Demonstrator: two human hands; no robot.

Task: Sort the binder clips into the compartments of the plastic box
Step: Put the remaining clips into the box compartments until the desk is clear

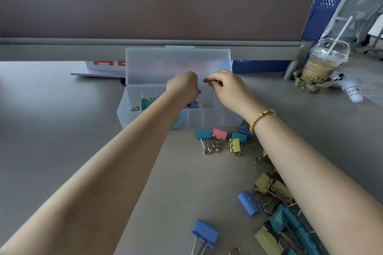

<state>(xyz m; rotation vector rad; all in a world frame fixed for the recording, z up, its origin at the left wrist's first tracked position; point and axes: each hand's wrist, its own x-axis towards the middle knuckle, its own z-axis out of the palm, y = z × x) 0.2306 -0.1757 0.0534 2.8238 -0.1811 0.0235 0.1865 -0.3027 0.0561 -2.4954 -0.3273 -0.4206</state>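
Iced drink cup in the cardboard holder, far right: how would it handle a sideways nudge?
The iced drink cup looks tall and top-heavy, so probably tippy. Its cardboard holder likely steadies the base. The domed lid and straw suggest spilling if it topples.

Left hand [183, 87] curled over translucent plastic compartment box [217, 119], fingertips and any held clip hidden; blue binder clip [205, 233] handles cut by bottom edge; white rounded object [354, 94] at right blurred, unidentifiable
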